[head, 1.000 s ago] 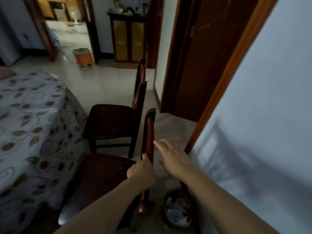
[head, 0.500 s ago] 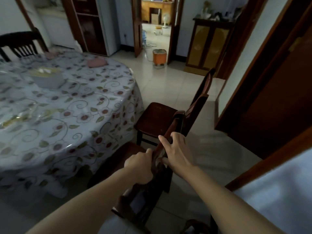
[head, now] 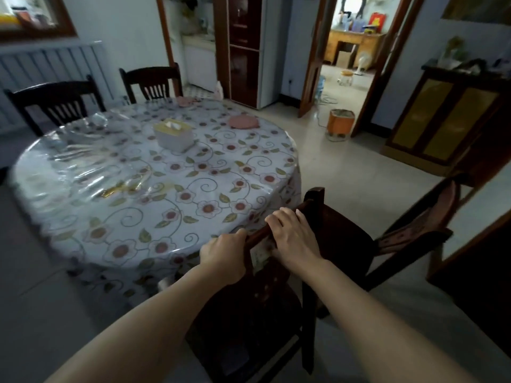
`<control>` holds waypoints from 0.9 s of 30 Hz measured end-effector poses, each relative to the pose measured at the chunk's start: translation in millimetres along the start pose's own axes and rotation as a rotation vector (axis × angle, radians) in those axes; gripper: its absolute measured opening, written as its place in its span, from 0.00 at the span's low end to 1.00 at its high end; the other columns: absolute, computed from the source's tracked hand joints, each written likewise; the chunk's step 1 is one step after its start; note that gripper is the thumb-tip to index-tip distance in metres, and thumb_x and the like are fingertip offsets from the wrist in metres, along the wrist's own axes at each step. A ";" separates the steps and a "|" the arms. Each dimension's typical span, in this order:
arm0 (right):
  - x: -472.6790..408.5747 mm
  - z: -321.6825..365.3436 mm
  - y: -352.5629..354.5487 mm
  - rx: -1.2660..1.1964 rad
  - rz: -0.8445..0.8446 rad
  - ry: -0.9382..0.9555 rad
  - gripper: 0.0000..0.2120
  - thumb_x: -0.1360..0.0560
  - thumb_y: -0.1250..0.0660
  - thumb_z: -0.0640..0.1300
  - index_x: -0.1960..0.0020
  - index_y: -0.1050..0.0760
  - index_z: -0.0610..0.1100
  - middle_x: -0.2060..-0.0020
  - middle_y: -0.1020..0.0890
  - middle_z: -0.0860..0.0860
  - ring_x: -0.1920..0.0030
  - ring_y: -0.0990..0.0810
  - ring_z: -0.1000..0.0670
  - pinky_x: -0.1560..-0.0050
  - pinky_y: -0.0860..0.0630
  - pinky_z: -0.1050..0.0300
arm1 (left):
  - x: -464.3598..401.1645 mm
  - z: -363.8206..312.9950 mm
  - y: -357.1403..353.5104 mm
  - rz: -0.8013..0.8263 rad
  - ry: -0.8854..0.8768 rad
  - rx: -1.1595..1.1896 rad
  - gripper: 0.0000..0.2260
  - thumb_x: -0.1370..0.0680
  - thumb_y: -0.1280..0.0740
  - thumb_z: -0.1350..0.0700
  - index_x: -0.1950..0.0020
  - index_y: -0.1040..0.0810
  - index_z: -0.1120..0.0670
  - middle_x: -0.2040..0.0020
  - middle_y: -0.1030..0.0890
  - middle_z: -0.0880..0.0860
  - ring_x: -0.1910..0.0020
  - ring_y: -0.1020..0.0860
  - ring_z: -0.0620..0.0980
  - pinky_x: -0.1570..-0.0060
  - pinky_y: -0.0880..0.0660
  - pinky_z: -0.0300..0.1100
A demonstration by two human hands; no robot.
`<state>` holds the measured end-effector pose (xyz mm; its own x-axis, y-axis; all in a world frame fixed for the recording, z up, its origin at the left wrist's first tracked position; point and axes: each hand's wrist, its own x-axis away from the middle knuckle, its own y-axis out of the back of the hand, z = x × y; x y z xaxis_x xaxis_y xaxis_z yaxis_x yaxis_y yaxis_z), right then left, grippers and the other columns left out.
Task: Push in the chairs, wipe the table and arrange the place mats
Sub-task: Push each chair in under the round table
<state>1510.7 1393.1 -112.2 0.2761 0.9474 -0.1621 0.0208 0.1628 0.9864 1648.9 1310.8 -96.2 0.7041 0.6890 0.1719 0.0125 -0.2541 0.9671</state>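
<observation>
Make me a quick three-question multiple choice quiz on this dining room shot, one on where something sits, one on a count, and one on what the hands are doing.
1. Where is the tissue box?
A. on the floor
B. on the table, near its middle
C. on a chair seat

2. How many chairs stand at the table's far side?
A. two
B. none
C. five

3. What are the hands doing?
A. wiping the table
B. hanging free
C. gripping the top rail of the near chair

Answers:
1 B, the box stands on the floral cloth.
2 A, two dark chair backs rise behind the far edge.
3 C, the left hand and right hand curl over the rail.
</observation>
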 end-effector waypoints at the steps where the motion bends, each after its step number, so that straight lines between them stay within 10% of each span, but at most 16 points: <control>1: -14.1 -3.2 -0.7 -0.004 0.011 0.040 0.20 0.24 0.40 0.41 0.32 0.36 0.45 0.34 0.31 0.48 0.30 0.39 0.46 0.26 0.52 0.47 | -7.1 6.2 1.8 -0.023 0.025 0.007 0.18 0.31 0.33 0.57 0.43 0.32 0.49 0.49 0.23 0.54 0.48 0.23 0.57 0.61 0.30 0.45; 5: -77.5 -18.0 -0.1 -0.032 0.108 0.232 0.21 0.30 0.31 0.40 0.39 0.32 0.46 0.42 0.25 0.50 0.39 0.28 0.46 0.32 0.38 0.50 | -29.6 31.6 11.7 -0.096 0.178 -0.009 0.16 0.35 0.27 0.50 0.52 0.30 0.48 0.62 0.28 0.48 0.58 0.23 0.52 0.67 0.34 0.42; 9: -136.4 -19.9 4.7 -0.009 0.227 0.396 0.22 0.40 0.22 0.50 0.55 0.33 0.49 0.57 0.21 0.51 0.55 0.22 0.47 0.62 0.32 0.55 | -44.5 49.6 18.2 -0.151 0.336 -0.009 0.19 0.36 0.25 0.47 0.51 0.28 0.49 0.60 0.27 0.48 0.59 0.25 0.51 0.65 0.33 0.45; 17: -195.0 -15.6 -1.7 -0.064 0.237 0.599 0.28 0.41 0.22 0.55 0.58 0.42 0.54 0.56 0.22 0.52 0.54 0.22 0.46 0.63 0.36 0.55 | -73.0 70.4 36.7 -0.193 0.446 0.019 0.19 0.40 0.23 0.48 0.60 0.32 0.45 0.61 0.26 0.47 0.55 0.22 0.51 0.63 0.36 0.43; 27: -221.2 6.5 -27.3 -0.037 0.205 0.645 0.24 0.38 0.23 0.55 0.48 0.30 0.49 0.54 0.21 0.52 0.54 0.21 0.46 0.60 0.30 0.54 | -87.9 102.3 17.8 -0.295 0.432 -0.055 0.19 0.38 0.24 0.47 0.57 0.32 0.47 0.55 0.24 0.44 0.58 0.25 0.48 0.65 0.36 0.41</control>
<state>1455.3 1177.3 -103.2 -0.3581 0.9331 0.0338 -0.0072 -0.0389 0.9992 1659.8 1176.3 -113.3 0.3193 0.9458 -0.0589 0.1203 0.0212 0.9925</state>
